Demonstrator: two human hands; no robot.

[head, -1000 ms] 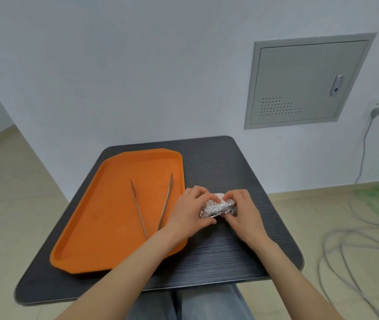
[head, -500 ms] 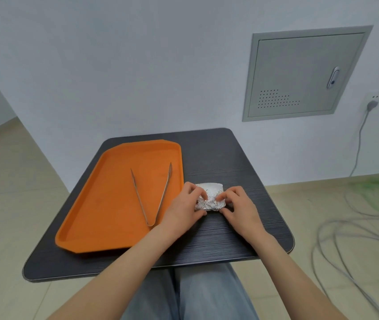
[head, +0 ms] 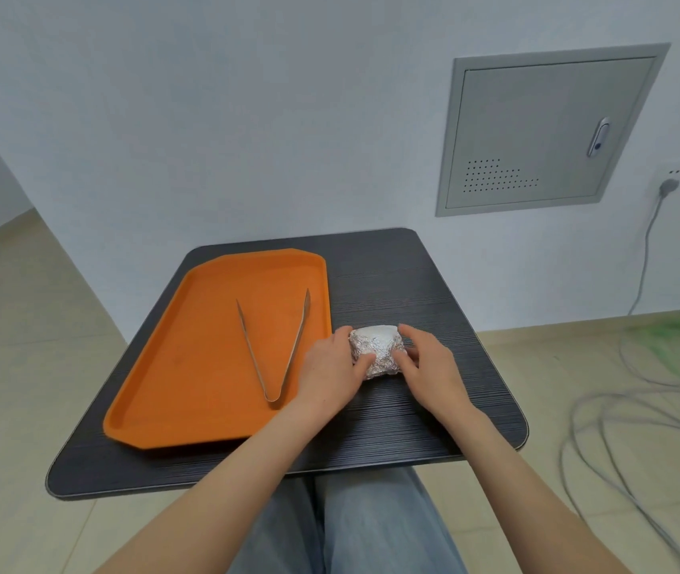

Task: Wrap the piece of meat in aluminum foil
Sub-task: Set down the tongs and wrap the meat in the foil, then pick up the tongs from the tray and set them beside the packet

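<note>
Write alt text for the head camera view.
Two bare hands, left hand and right hand, press a crumpled foil bundle on a dark table. Beside it, metal tongs lie on an orange tray.

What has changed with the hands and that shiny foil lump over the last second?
Both hands have eased apart on the foil parcel. A second ago their fingers met over its top and hid most of it; now the left hand and right hand press its two sides, leaving the crumpled top bare. The parcel stayed on the dark table, and the tongs still lie in the orange tray.
</note>
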